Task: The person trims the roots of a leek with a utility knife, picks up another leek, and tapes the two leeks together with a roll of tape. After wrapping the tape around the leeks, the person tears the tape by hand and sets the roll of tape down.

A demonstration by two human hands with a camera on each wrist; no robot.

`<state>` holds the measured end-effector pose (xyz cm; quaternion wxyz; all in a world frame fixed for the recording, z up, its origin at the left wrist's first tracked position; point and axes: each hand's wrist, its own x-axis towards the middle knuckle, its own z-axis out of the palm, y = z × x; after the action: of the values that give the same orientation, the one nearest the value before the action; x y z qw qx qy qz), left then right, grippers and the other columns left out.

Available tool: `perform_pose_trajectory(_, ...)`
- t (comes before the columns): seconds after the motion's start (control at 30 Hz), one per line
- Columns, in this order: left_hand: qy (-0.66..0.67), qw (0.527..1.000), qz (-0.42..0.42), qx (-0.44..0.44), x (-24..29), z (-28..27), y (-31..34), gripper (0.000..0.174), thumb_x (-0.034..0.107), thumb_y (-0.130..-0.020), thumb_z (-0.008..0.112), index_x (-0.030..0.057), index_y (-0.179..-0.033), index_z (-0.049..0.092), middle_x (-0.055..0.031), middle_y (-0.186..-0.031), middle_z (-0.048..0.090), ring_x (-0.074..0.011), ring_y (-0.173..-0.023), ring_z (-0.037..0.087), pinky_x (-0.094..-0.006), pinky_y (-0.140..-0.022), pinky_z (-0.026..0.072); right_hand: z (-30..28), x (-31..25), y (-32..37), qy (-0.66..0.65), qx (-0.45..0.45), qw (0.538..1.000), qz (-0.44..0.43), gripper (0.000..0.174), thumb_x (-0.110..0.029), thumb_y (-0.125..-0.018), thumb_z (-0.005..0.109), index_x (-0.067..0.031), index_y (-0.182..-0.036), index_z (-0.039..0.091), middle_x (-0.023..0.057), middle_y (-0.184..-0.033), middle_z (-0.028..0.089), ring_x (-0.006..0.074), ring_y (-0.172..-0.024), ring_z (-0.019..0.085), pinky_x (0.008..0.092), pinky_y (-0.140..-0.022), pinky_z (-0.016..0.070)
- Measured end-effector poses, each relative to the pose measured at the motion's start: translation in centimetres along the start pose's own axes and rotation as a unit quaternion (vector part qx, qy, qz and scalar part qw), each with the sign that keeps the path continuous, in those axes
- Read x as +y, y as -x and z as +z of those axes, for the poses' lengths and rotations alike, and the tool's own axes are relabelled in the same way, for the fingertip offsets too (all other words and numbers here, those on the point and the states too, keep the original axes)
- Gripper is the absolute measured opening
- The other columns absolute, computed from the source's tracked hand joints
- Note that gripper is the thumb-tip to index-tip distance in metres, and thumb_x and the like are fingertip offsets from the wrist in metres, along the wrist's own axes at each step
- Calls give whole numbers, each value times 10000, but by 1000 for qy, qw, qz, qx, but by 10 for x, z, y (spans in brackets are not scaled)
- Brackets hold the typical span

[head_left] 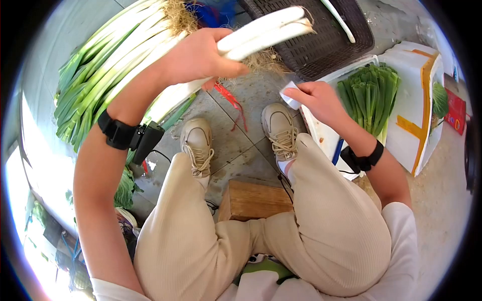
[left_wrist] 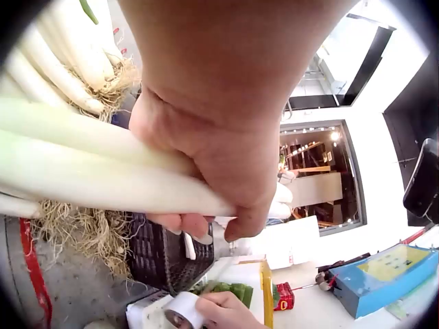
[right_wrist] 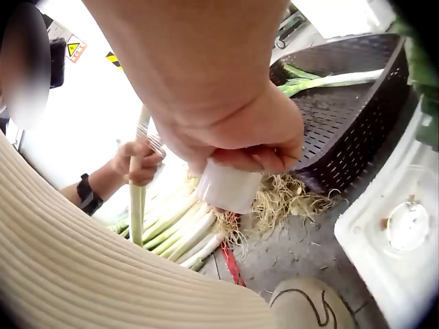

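My left hand (head_left: 198,57) grips a pair of long white leeks (head_left: 266,32) near their root ends, fingers and thumb wrapped round the stalks. Their shafts slant down to the left across the wrist side in the head view. In my right hand (head_left: 324,103) is a small roll of tape (head_left: 290,96), pinched between thumb and fingers; the left wrist view shows its hollow core. Thin shiny streaks of clear film (right_wrist: 152,137) show at the left hand in the right wrist view. A large pile of leeks (head_left: 110,75) with stringy roots lies beyond the left forearm.
A dark plastic basket (head_left: 306,55) with a single leek (head_left: 341,20) stands ahead. To the right, a white foam box (head_left: 329,80) stands beside a bundle of green leaves (head_left: 369,93). A red strip (head_left: 233,103) lies on the tiles. Between the legs sits a wooden block (head_left: 251,200).
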<state>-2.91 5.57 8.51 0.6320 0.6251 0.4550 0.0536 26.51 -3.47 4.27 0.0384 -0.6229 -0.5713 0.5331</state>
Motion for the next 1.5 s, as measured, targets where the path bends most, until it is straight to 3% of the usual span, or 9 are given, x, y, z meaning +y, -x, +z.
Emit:
perform_pose_trajectory(0.23,63,990,-2,-129,22,23,17,627,454,-620,918,-8,-962,665,-45,-709,631,-124,-555,601,-264,-482,502,29,7,-19,-91,68,969,-219,322,-279,-926,660,-8,-1094,705,95,-917,728,174,-774,688,294,-739,532)
perform_pose_trajectory(0.3,35,988,-14,-149,30,28,21,611,479,-614,920,-8,-885,670,-42,-688,620,-123,-557,601,-270,-489,507,11,49,-53,-483,-264,834,24,279,-149,-901,681,26,-1119,673,80,-987,729,141,-815,693,278,-758,558)
perform_pose_trajectory(0.33,31,985,-19,-167,33,31,23,616,488,-607,922,-11,-864,668,-41,-675,613,-122,-555,599,-273,-492,510,6,11,-53,-76,-130,989,6,284,-160,-875,712,25,-1090,682,71,-944,720,102,-792,671,265,-692,543)
perform_pose_trajectory(0.63,-96,975,-30,-196,26,48,22,635,545,-613,907,-5,-785,639,-66,-656,602,-154,-601,621,-316,-538,447,-64,-49,-72,-246,-50,967,-50,241,-219,-904,642,-46,-1067,678,-98,-631,389,33,-491,297,231,-467,242)
perform_pose_trajectory(0.7,-127,973,-34,-191,22,53,21,678,622,-655,845,0,-809,626,-95,-672,611,-225,-653,634,-356,-597,456,-77,-71,-73,-293,-71,949,-93,337,-179,-970,571,-41,-1273,617,-27,-814,631,53,-484,332,231,-455,261)
perform_pose_trajectory(1.03,-275,960,-28,-39,-28,75,-14,667,563,-729,807,27,-1034,552,-174,-867,675,-334,-805,675,-429,-717,510,-70,-154,9,-392,-21,906,-155,401,-292,-1019,569,39,-1242,609,159,-1039,726,30,-493,353,202,-429,297)
perform_pose_trajectory(1.13,-228,971,60,50,-85,69,-38,630,450,-786,763,1,-1088,440,-226,-907,663,-371,-812,682,-464,-749,538,-68,-119,24,178,198,857,-442,346,-94,-897,634,-11,-1232,607,84,-912,671,130,-511,470,256,-516,393)
perform_pose_trajectory(1.23,-178,976,-39,115,-63,48,-37,571,379,-770,774,41,-1074,428,-222,-930,643,-381,-843,673,-466,-743,531,-50,-138,59,-348,-102,919,-156,457,-377,-854,733,51,-1004,680,132,-818,719,188,-615,663,318,-551,514)
perform_pose_trajectory(1.5,-178,918,136,327,-69,23,-27,446,301,-738,842,47,-959,549,-136,-890,648,-314,-824,646,-406,-748,527,-41,-103,80,-215,-83,973,-30,295,-287,-879,765,-3,-800,755,15,-678,677,43,-593,572,228,-529,425)
